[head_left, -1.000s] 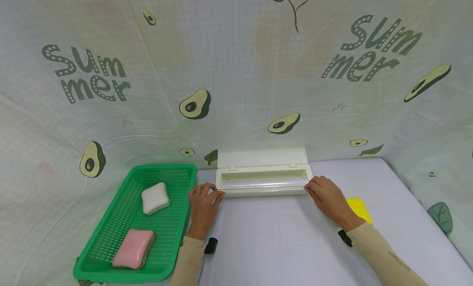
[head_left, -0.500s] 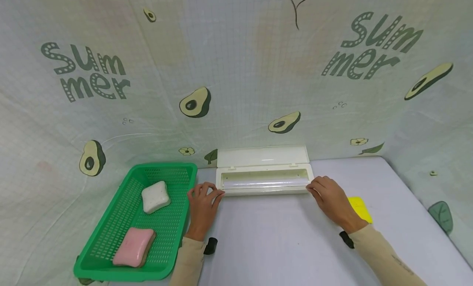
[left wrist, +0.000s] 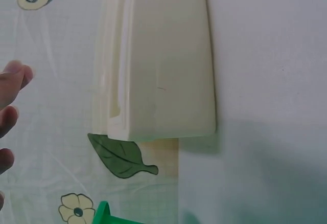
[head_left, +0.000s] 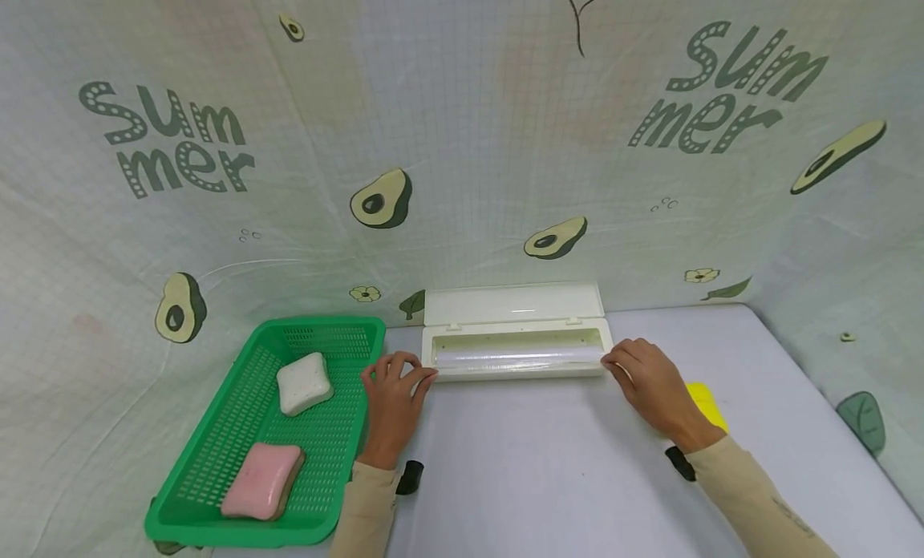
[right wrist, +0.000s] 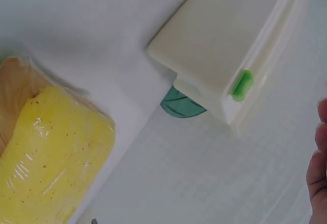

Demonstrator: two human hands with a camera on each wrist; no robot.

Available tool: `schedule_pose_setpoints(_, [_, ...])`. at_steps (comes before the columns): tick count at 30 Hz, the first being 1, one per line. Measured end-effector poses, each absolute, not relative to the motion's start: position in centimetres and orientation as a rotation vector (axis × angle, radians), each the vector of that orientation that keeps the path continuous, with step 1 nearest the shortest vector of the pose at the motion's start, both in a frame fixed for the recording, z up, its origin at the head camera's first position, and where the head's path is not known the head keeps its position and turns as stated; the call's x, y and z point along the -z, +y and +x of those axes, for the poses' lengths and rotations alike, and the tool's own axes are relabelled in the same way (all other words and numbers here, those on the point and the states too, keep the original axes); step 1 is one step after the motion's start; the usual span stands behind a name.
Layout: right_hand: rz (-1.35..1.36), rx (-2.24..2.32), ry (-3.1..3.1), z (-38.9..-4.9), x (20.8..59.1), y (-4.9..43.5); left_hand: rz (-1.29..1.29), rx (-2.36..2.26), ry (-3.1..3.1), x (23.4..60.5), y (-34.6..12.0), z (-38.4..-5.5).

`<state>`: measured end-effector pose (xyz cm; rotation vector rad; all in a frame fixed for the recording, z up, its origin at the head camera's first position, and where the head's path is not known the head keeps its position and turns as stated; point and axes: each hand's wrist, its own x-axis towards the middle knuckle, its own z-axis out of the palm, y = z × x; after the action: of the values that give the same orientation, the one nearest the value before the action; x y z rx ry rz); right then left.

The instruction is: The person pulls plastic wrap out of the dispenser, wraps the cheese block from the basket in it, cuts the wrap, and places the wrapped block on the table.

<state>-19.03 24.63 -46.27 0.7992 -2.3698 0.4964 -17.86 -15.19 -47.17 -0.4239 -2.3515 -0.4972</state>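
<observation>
A long white cling film dispenser (head_left: 516, 329) stands against the back cloth with its lid (head_left: 512, 304) raised. Inside lies a shiny roll of cling film (head_left: 512, 355), and film glints over the front ledge. At the front left corner, my left hand (head_left: 391, 414) pinches the film's edge between thumb and index finger. My right hand (head_left: 653, 394) pinches at the front right corner in the same way. The wrist views show the dispenser's two ends (left wrist: 173, 65) and a green tab (right wrist: 242, 85); only some fingertips show there, and the clear film cannot be made out.
To the left is a green basket (head_left: 354, 438) with a white cushion-shaped block (head_left: 304, 384) and a pink one (head_left: 261, 481). A yellow block (right wrist: 61, 152) in clear wrap lies on the table behind my right wrist. The printed cloth rises at the back.
My hands have drifted slightly apart, the left a little leftward and the right a little rightward. Film now glints more over the dispenser's front ledge. The basket and blocks stay put.
</observation>
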Motion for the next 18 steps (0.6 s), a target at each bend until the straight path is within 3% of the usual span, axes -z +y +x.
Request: schedule_pose_setpoints(18, [0.786, -0.483, -2.349, -18.4, 45.4, 24.8, -0.455, 0.487, -2.330, 45.9, -15.2, -16.9])
